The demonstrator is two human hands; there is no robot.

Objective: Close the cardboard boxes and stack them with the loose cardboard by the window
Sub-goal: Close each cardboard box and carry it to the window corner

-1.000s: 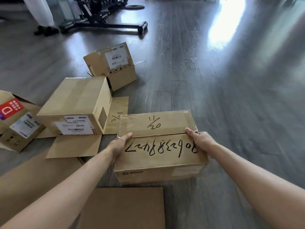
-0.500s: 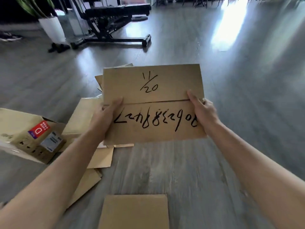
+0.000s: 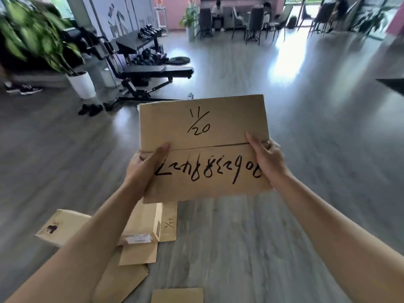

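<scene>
A closed brown cardboard box with black handwritten numbers on its two top flaps (image 3: 204,147) is held in the air at the middle of the view, clear of the grey wood-look floor (image 3: 251,248). The left hand (image 3: 144,169) clamps its left end, thumb lying over the flap seam; the right hand (image 3: 265,158) clamps the right end the same way, thumb on top and the other fingers hidden behind the side.

The flaps meet along a bare seam with no tape visible, so I judge they could spring open if either thumb lifts, or if the box tips while being carried. The grip is only at the ends; a heavy load inside might make the bottom sag, though nothing here shows its weight. Underfoot, near left, lie a pale rectangular cardboard box with a white label (image 3: 144,224), another pale box further left (image 3: 59,228) and loose flat brown cardboard sheets (image 3: 122,278); stepping on those could cause a slip. A black weight bench (image 3: 153,72) and a white-potted green plant (image 3: 39,40) stand far left, in reach of a careless swing.

The box's underside and contents are hidden. A cardboard piece at the near edge (image 3: 177,295) is cut off. The window stack cannot be made out; the far room is blurred.
</scene>
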